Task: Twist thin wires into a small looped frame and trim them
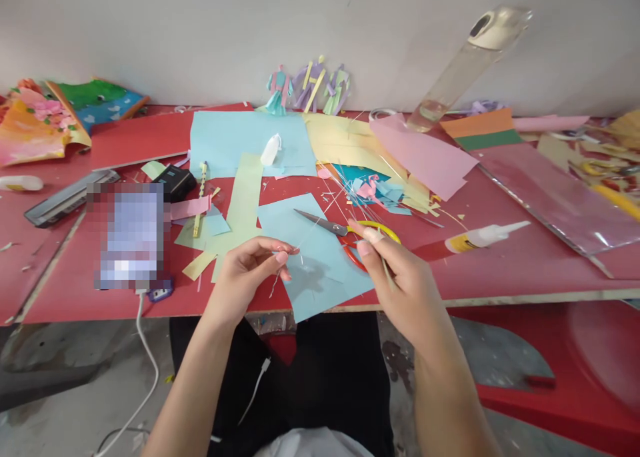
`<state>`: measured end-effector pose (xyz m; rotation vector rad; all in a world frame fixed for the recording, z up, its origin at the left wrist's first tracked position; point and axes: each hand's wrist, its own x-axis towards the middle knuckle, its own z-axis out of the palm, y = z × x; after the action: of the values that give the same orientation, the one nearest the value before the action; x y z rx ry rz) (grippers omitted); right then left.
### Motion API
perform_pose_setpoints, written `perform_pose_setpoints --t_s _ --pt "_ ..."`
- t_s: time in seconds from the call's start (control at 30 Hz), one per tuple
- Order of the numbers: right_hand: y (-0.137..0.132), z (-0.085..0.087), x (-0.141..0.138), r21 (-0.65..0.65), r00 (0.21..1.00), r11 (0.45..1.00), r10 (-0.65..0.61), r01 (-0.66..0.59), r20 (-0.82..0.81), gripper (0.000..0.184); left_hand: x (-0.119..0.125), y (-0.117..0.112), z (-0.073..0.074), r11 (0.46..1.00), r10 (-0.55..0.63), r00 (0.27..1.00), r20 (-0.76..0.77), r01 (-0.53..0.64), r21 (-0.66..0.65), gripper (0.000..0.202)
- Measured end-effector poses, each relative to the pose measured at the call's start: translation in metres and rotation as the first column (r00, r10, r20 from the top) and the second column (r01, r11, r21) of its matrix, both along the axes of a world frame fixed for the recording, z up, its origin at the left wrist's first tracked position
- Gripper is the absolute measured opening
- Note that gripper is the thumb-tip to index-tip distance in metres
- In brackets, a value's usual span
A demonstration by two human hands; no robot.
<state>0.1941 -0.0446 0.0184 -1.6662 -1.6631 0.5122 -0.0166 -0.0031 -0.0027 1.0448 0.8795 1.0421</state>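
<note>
My left hand (253,267) is closed in a pinch on a thin strand, perhaps wire or thread, above a light blue paper sheet (310,257) at the table's front edge. My right hand (395,274) is closed around a bundle of thin pale strands (357,200) that fan up and away from it. Scissors (345,230) with red and yellow handles lie on the blue sheet just behind my right hand.
A red table (500,270) carries coloured paper sheets, scraps, a glue bottle (480,237), a small white bottle (271,149), a phone (129,234) on a white cable, and paper figures (307,87) against the wall. A clear plastic sheet (555,200) lies at right.
</note>
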Motion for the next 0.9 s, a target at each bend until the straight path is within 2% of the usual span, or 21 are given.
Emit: perform_pose_setpoints --t_s 0.07,0.13,0.2,0.23,0.3,0.33,0.37,0.43,0.47,0.5,0.6,0.73,0.77,0.83,0.9 --pt "0.002 0.004 0.0 -0.014 0.999 1.0 0.025 -0.024 0.03 0.048 -0.001 0.0 -0.001 1.0 -0.015 0.999 0.028 0.015 -0.015 0.008" --pt "0.002 0.007 0.002 -0.037 0.995 0.995 0.095 -0.096 -0.006 0.068 -0.002 0.0 -0.002 0.999 -0.025 0.998 0.065 0.027 -0.031 0.007" --pt "0.001 0.01 0.007 -0.056 0.973 0.983 0.162 -0.174 -0.167 0.084 -0.003 0.001 -0.003 0.998 -0.035 0.994 0.099 0.04 -0.049 0.007" --pt "0.001 0.011 0.011 -0.072 0.941 0.975 0.183 -0.211 -0.284 0.087 -0.004 0.001 -0.003 0.997 -0.042 0.993 0.113 0.049 -0.058 0.006" --pt "0.002 0.01 0.017 -0.092 0.829 0.951 0.206 -0.294 -0.52 0.084 -0.004 0.0 -0.002 0.995 -0.054 0.988 0.142 0.065 -0.075 0.007" --pt "0.003 0.009 0.018 -0.113 0.799 0.943 0.199 -0.315 -0.568 0.088 -0.004 0.0 -0.001 0.994 -0.058 0.986 0.154 0.071 -0.081 0.007" --pt "0.004 0.008 0.019 -0.113 0.819 0.958 0.159 -0.262 -0.551 0.083 -0.005 0.0 -0.001 0.993 -0.059 0.984 0.166 0.075 -0.088 0.008" --pt "0.006 0.005 0.015 -0.161 0.897 0.975 0.067 -0.151 -0.438 0.051 -0.005 0.0 0.001 0.992 -0.061 0.981 0.187 0.081 -0.101 0.008" --pt "0.007 0.003 0.011 -0.162 0.897 0.973 0.081 -0.167 -0.435 0.046 -0.005 0.0 0.002 0.99 -0.065 0.979 0.192 0.087 -0.108 0.007" --pt "0.007 0.002 0.007 -0.163 0.892 0.968 0.1 -0.19 -0.441 0.049 -0.005 0.0 0.002 0.989 -0.069 0.978 0.199 0.093 -0.115 0.007" --pt "0.007 -0.001 -0.007 -0.159 0.803 0.945 0.147 -0.287 -0.577 0.061 -0.005 0.0 0.002 0.987 -0.075 0.97 0.23 0.105 -0.121 0.008" --pt "0.008 -0.008 -0.02 -0.225 0.694 0.93 0.042 -0.29 -0.719 0.033 -0.007 0.0 0.001 0.98 -0.113 0.965 0.237 0.148 -0.135 0.009" --pt "0.01 -0.01 -0.02 -0.238 0.668 0.918 0.038 -0.317 -0.743 0.032 -0.008 -0.001 0.0 0.975 -0.134 0.964 0.229 0.169 -0.143 0.009" --pt "0.013 -0.012 -0.02 -0.254 0.633 0.875 0.074 -0.411 -0.77 0.039 -0.008 -0.001 0.0 0.967 -0.171 0.962 0.215 0.205 -0.152 0.01" --pt "0.015 -0.011 -0.017 -0.283 0.632 0.813 0.129 -0.508 -0.764 0.041 -0.008 -0.002 0.0 0.964 -0.191 0.96 0.205 0.222 -0.145 0.011"
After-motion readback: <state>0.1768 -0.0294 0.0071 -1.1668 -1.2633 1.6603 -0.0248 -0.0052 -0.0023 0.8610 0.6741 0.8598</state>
